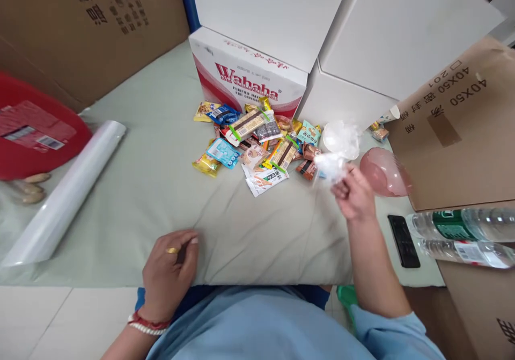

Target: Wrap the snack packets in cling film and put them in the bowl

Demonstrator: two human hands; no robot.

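Note:
My right hand (356, 191) is closed on a crumpled, see-through plastic wrapper (330, 168), held up at the right side of the snack pile. Just beyond it is a whitish clear plastic bowl (341, 139), partly covered by thin film. My left hand (172, 261) rests near the table's front edge with its fingers curled in and no object showing in it. Wrapped snacks lie heaped ahead of both hands, among them a blue packet (223, 152), a white packet (265, 180) and a striped bar (284, 153).
A Wahaha carton (249, 78) stands behind the snacks. To the right are a pink translucent bowl (384, 171), a black phone (404, 241), water bottles (462, 224) and a cardboard box (458, 124). A plastic film roll (68, 193) and a red container (36, 129) lie left.

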